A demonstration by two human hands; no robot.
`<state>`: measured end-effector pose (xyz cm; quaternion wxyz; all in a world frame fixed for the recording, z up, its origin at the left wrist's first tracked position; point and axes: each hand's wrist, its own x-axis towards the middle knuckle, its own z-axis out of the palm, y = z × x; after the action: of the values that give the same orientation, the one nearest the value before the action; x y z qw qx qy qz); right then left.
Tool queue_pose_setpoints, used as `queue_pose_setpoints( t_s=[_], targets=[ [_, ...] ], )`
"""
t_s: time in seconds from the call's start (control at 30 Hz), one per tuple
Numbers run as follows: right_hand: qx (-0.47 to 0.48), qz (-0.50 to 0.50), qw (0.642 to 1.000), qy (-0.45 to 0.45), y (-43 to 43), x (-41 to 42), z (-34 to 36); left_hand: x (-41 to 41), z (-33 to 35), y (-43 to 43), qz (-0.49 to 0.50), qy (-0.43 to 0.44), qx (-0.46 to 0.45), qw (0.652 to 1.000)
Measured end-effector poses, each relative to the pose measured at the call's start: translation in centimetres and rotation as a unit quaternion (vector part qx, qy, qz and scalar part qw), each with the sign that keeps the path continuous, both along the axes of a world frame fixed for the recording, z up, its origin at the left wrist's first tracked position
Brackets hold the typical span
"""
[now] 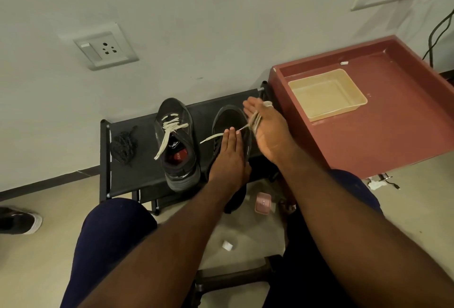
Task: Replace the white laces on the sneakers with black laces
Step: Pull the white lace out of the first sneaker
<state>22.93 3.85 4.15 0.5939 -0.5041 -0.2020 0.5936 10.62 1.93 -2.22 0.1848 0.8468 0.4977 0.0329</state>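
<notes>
Two black sneakers stand on a low black rack (137, 180). The left sneaker (178, 143) is threaded with its white lace (172, 127), ends loose. The right sneaker (229, 121) shows no lace in its eyelets. Its white lace (212, 137) is wound in several loops round my right hand (269, 133), which is held flat with straight fingers above the shoe's toe. The lace runs taut from there to my left hand (228, 158), which pinches it at the fingertips over the shoe; the tail sticks out to the left. A heap of black laces (124, 144) lies at the rack's left end.
A dark red table (405, 121) with a raised rim stands to the right, with a beige tray (328, 94) on it. On the floor lie a pink box (262, 203), a white scrap (228, 245) and another shoe (19, 219) at far left. The wall is right behind the rack.
</notes>
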Motion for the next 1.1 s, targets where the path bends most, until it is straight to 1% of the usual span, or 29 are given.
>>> queue_pose_setpoints(
  t_s=[0.03, 0.07, 0.1, 0.13, 0.17, 0.2, 0.23, 0.27, 0.3, 0.37, 0.4, 0.43, 0.5, 0.57, 0.6, 0.67, 0.7, 0.77, 0.87, 0.93, 1.0, 1.1],
  targets=[
    [-0.042, 0.036, 0.982, -0.179, 0.1, 0.2, -0.6, -0.1, 0.0, 0.0, -0.004, 0.004, -0.002, 1.000],
    [-0.079, 0.086, 0.927, -0.357, 0.0, 0.4, -1.1, -0.1, -0.1, 0.0, -0.007, 0.004, -0.005, 1.000],
    [-0.099, 0.140, 0.849, -0.500, -0.1, 0.7, -1.8, -0.2, -0.2, 0.0, -0.004, 0.002, -0.005, 1.000],
    [-0.113, 0.192, 0.773, -0.594, -0.3, 1.0, -2.4, -0.2, -0.2, 0.1, -0.003, 0.002, -0.003, 1.000],
    [-0.131, 0.235, 0.709, -0.652, -0.6, 1.0, -2.8, -0.2, 0.0, 0.2, -0.003, 0.004, -0.001, 1.000],
    [-0.151, 0.271, 0.657, -0.687, -0.9, 0.8, -3.1, -0.2, 0.1, 0.3, -0.006, 0.009, 0.000, 1.000],
    [-0.169, 0.297, 0.626, -0.701, -1.1, 0.6, -3.4, -0.1, 0.3, 0.3, -0.006, 0.010, -0.002, 1.000],
    [-0.182, 0.305, 0.624, -0.696, -1.2, 0.5, -3.9, 0.0, 0.5, 0.3, 0.000, 0.009, -0.003, 1.000],
    [-0.192, 0.292, 0.647, -0.677, -1.3, 0.4, -4.2, 0.0, 0.7, 0.2, 0.015, 0.005, -0.002, 1.000],
    [-0.210, 0.221, 0.723, -0.620, -1.2, 0.7, -4.3, 0.0, 1.2, -0.1, 0.058, -0.007, 0.020, 0.998],
    [-0.215, 0.185, 0.755, -0.592, -1.1, 0.9, -4.2, 0.0, 1.4, -0.3, 0.079, -0.013, 0.039, 0.996],
    [-0.217, 0.161, 0.781, -0.563, -1.0, 1.0, -4.1, 0.1, 1.6, -0.5, 0.096, -0.016, 0.051, 0.994],
    [-0.209, 0.146, 0.817, -0.518, -0.9, 1.1, -3.9, 0.5, 2.0, -0.6, 0.128, -0.017, 0.030, 0.991],
    [-0.200, 0.155, 0.835, -0.488, -1.1, 0.9, -3.9, 1.0, 2.5, -0.2, 0.163, -0.023, -0.017, 0.986],
    [-0.199, 0.165, 0.839, -0.478, -1.1, 0.7, -4.1, 1.2, 2.8, 0.1, 0.185, -0.040, -0.044, 0.981],
    [-0.187, 0.189, 0.847, -0.460, -1.4, 0.3, -4.2, 1.6, 3.6, 0.7, 0.222, -0.104, -0.084, 0.966],
    [-0.175, 0.196, 0.855, -0.447, -1.5, 0.1, -4.2, 1.8, 4.0, 1.0, 0.232, -0.132, -0.086, 0.960],
    [-0.144, 0.193, 0.876, -0.417, -1.6, -0.2, -4.0, 2.0, 4.7, 1.7, 0.245, -0.158, -0.083, 0.953],
    [-0.108, 0.186, 0.910, -0.353, -1.4, -0.7, -3.6, 1.7, 5.9, 3.1, 0.257, -0.151, -0.075, 0.952],
    [-0.096, 0.196, 0.921, -0.322, -1.2, -1.1, -3.8, 1.5, 6.2, 4.3, 0.255, -0.127, -0.072, 0.956],
    [-0.101, 0.199, 0.933, -0.282, -1.1, -1.3, -4.4, 1.4, 6.2, 5.3, 0.246, -0.116, -0.076, 0.959],
    [-0.126, 0.159, 0.949, -0.240, -1.0, -1.3, -4.5, 1.6, 5.8, 5.5, 0.226, -0.129, -0.093, 0.961]
  ],
)
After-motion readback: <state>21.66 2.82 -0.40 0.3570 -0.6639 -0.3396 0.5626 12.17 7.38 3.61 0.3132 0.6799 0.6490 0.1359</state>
